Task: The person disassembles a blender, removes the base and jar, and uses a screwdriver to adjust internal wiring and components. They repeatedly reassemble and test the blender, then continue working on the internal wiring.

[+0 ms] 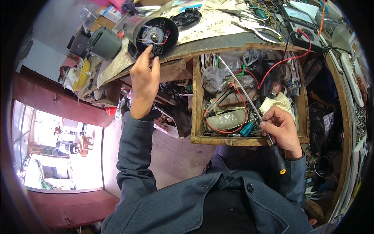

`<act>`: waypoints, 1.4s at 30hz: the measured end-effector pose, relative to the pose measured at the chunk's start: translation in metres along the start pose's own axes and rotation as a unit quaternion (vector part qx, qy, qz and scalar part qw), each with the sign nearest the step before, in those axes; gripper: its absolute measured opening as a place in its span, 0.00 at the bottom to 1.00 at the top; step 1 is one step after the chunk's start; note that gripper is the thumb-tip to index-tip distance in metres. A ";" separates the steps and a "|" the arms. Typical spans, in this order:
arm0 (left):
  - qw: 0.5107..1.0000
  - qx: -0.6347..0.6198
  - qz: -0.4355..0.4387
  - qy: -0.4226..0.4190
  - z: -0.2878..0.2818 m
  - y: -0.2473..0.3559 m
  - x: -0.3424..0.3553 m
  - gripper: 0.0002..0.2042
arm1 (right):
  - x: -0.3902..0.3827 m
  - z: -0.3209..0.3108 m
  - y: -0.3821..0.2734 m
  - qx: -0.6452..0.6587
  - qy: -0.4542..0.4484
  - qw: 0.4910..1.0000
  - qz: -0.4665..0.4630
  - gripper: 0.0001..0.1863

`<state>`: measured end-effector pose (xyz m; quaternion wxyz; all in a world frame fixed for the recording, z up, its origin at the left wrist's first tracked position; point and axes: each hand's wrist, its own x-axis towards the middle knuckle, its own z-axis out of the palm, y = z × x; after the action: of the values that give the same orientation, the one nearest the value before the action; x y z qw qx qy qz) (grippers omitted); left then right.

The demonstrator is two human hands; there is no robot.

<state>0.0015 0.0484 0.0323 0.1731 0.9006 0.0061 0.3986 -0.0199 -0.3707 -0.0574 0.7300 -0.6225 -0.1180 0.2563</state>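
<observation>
At the bench edge lies a black cylindrical housing [131,28] on its side, its open end toward me, with a round metal part and red, white and blue wires inside. My left hand [145,80] is closed on its near rim, one finger reaching in beside a small black socket [157,49]. Over the open drawer, my right hand [281,130] holds a long screwdriver [279,158] between thumb and fingers, near where shaft meets handle. The black handle has a yellow end and hangs below the hand; the thin shaft slants up and left across the drawer.
Tools, plastic bags and a teal-handled screwdriver [247,129] fill the wooden drawer [249,140]. An analog meter [302,25] with a looping red lead [286,59] stands at the right. Pliers [259,30], a black round cover [186,17] and a dark grey container [104,43] lie on the bench.
</observation>
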 end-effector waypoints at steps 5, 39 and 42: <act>0.998 0.032 0.018 0.050 0.000 0.006 0.000 0.16 | 0.001 -0.002 0.002 -0.009 -0.009 1.000 0.004 0.06; 0.902 -0.315 -0.282 -0.089 -0.051 -0.068 0.108 0.13 | 0.000 -0.002 0.009 0.008 -0.004 1.000 0.004 0.07; 0.899 -0.324 -0.283 -0.086 -0.053 -0.072 0.107 0.12 | -0.001 -0.001 0.007 0.008 0.001 1.000 0.008 0.07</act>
<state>0.0457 0.1477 0.1189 0.5603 0.7859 0.1163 0.2342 -0.0218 -0.3711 -0.0645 0.7329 -0.6178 -0.1106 0.2625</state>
